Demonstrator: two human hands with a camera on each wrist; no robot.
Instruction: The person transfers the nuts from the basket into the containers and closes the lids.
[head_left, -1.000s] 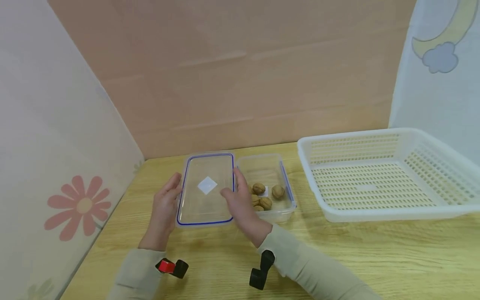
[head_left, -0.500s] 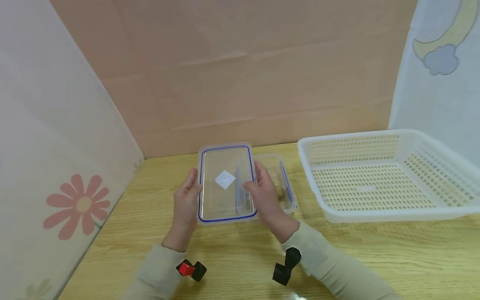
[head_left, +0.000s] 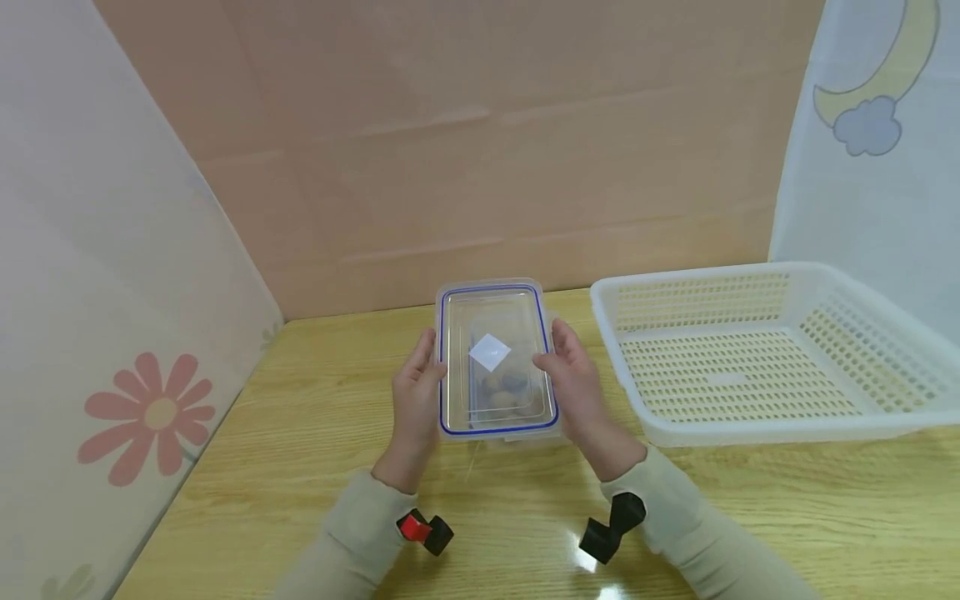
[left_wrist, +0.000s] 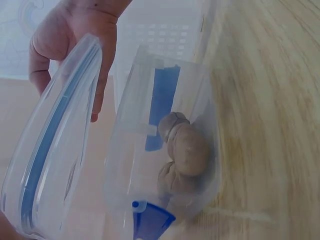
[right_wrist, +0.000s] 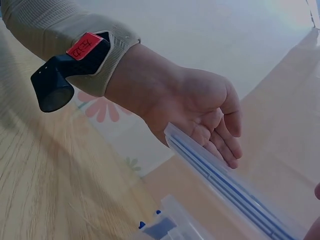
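Desk of pale wood grain carries everything here, backed by a plain brown wall and flanked by printed panels, one with a red flower, the other with a moon and cloud. White basket with slotted walls stands on the right side, just beside the work. At the middle, both forearms in beige sleeves reach forward side by side, each wrist wearing a small black camera mount. The left hand lies along the left long edge of a clear lid with a blue seal line, fingers fairly straight and pointing away from the body, palm turned inward against the rim. The right hand mirrors it on the right long edge, thumb resting on the lid's top and fingers along its side. Held level between the two palms, the lid hovers over a clear box that sits on the desk; the wrist views show a gap between lid and box, so they are apart. Walnuts lie in the box, seen through the lid beneath its white square sticker.
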